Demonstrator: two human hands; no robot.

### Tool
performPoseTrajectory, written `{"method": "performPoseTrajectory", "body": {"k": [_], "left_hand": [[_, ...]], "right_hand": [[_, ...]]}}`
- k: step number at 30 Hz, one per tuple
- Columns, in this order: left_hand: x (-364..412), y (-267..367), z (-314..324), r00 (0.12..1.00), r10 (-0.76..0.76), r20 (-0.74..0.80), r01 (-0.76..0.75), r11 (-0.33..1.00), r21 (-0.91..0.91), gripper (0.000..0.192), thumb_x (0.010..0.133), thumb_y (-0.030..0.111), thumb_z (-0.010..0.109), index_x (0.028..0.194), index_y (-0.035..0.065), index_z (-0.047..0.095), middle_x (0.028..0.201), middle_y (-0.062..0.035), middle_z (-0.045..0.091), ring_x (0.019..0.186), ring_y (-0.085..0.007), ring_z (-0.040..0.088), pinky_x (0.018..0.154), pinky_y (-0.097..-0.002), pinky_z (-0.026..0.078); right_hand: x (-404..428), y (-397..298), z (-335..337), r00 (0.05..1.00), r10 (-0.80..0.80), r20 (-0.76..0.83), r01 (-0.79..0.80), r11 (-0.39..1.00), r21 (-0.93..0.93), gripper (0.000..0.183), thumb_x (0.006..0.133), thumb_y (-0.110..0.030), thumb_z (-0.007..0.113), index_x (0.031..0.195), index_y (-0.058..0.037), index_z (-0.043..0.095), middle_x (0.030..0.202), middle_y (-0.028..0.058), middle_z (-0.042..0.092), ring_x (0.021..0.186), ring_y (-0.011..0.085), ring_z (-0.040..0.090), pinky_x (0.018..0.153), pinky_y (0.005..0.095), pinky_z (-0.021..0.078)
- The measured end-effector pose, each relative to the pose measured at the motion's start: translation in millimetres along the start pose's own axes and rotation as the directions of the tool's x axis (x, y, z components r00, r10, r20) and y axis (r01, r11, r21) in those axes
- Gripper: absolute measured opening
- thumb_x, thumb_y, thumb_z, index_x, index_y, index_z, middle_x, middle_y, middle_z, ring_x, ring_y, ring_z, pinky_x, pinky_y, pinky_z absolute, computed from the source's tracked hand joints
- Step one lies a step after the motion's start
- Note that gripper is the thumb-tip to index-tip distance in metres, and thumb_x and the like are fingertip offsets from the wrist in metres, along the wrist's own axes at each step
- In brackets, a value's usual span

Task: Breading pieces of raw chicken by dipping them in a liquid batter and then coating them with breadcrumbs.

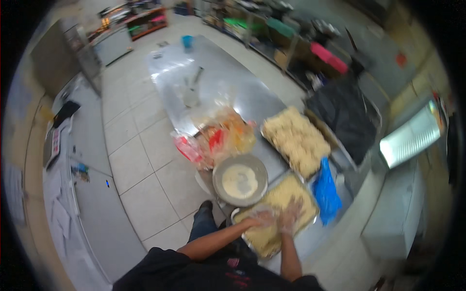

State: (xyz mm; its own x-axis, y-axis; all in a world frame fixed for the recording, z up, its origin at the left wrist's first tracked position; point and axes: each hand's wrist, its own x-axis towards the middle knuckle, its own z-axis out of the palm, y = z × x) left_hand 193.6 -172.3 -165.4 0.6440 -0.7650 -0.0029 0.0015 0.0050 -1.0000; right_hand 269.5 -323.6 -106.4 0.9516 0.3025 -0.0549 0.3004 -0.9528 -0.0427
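Both my hands wear thin clear gloves and rest over a metal tray spread with pale yellow crumbs. My left hand lies low on the crumb layer; blur hides whether anything is under its fingers. Beside it, my right hand is laid out flat, fingers apart and pointing away from me. Close to the tray's far left corner stands a round metal bowl holding a cream-coloured liquid batter. Beyond the crumb tray, another tray is heaped with pale, crumb-coated pieces.
Clear plastic bags with red and orange contents lie beyond the bowl on the steel table. A knotted blue plastic bag sits right of the trays. Farther off is a blue cup. A white chest freezer lines the left.
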Motion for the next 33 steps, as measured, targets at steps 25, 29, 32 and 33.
{"method": "performPoseTrajectory", "body": {"k": [25,29,32,33], "left_hand": [[55.9,-98.2,15.0,0.646,0.555,0.523,0.645,-0.764,0.014,0.065,0.075,0.018,0.066,0.135,0.0061,0.044,0.127,-0.0181,0.055,0.117,-0.0299,0.052,0.094,-0.0333,0.043],[46.2,-145.1,28.0,0.62,0.528,0.58,0.509,-0.834,0.215,0.069,0.077,0.012,0.064,0.141,0.0083,0.037,0.129,-0.0177,0.054,0.118,-0.027,0.052,0.093,-0.0318,0.044],[32.6,-122.7,36.4,0.545,0.688,0.479,0.702,-0.687,0.188,0.07,0.082,0.008,0.058,0.146,0.0119,0.029,0.136,-0.0174,0.048,0.119,-0.027,0.051,0.094,-0.0319,0.044],[16.4,-76.5,33.3,0.65,0.599,0.467,0.632,-0.768,0.104,0.067,0.085,0.016,0.054,0.146,0.01,0.027,0.135,-0.0195,0.048,0.119,-0.0298,0.051,0.098,-0.0337,0.041]], "right_hand": [[-41.9,10.9,8.9,0.813,0.407,0.416,-0.541,0.263,0.799,0.047,0.08,-0.028,0.065,0.114,0.0038,0.059,0.103,0.0192,0.063,0.093,0.022,0.06,0.083,0.0353,0.0469],[-26.3,11.0,-23.6,0.915,0.401,-0.051,-0.204,0.567,0.798,0.04,0.079,-0.017,0.062,0.113,0.0037,0.057,0.1,0.0205,0.064,0.093,0.0291,0.062,0.082,0.037,0.0487],[-24.6,7.6,-45.6,0.957,0.287,-0.043,-0.232,0.845,0.482,0.049,0.083,-0.027,0.061,0.123,0.0003,0.054,0.118,0.0218,0.058,0.113,0.0312,0.054,0.098,0.0374,0.041],[-18.0,4.2,-39.5,0.963,0.264,-0.052,-0.206,0.847,0.49,0.049,0.083,-0.027,0.061,0.123,0.0003,0.054,0.118,0.0218,0.058,0.113,0.0312,0.054,0.098,0.0374,0.041]]}}
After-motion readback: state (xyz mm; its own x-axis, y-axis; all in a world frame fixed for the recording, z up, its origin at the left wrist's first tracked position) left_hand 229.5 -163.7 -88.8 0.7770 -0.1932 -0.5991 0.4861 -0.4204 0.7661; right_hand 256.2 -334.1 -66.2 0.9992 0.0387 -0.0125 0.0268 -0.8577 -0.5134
